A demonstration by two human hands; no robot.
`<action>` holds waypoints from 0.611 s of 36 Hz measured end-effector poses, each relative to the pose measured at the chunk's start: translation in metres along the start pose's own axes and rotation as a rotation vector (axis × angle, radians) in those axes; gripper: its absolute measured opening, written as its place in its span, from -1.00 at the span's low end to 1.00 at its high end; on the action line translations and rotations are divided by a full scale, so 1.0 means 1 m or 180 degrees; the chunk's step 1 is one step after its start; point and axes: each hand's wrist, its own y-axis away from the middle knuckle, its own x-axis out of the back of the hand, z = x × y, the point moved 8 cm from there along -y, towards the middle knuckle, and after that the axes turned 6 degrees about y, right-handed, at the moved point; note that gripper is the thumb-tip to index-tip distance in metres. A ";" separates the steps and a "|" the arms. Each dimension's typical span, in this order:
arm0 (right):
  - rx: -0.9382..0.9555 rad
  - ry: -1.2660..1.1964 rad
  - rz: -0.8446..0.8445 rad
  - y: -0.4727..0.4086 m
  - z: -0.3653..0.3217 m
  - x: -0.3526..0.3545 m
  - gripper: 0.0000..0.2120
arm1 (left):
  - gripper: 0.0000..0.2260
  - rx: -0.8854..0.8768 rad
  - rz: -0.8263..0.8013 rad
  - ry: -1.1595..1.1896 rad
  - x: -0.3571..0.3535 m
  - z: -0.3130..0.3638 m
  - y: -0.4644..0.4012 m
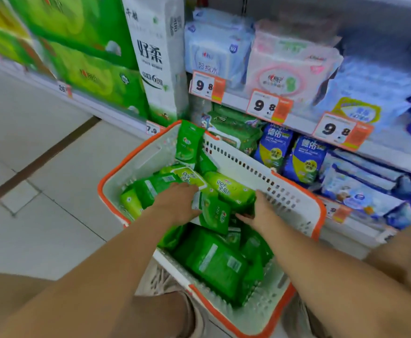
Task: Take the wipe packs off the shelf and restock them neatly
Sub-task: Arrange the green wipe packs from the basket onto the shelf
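Stage: removal judged largely done, restocking not begun | green wipe packs (214, 262) heaped loose in orange-rimmed basket (319, 208), 6 o'clock of shelf (297, 123) | left hand (177, 203) laid among packs, grip cannot be told | right hand (260, 211) curled round one pack's edge

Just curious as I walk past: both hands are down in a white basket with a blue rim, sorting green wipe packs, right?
Nearly. The basket's rim is orange, not blue, as the head view shows. The rest holds: the left hand and the right hand are both down in the white basket among the green wipe packs.
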 end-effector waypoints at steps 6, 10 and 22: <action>-0.0537 -0.0224 0.0105 -0.007 0.004 -0.002 -0.51 | -0.42 -0.0054 -0.0103 0.0046 -0.001 0.008 -0.016; 0.0278 0.1413 0.0686 -0.028 -0.013 0.002 -0.75 | -0.44 -0.0034 -0.0103 0.0123 0.000 0.010 -0.019; 0.3665 0.3023 0.0631 0.149 -0.115 0.000 -0.82 | -0.53 0.1660 0.0204 0.4117 0.019 0.004 -0.013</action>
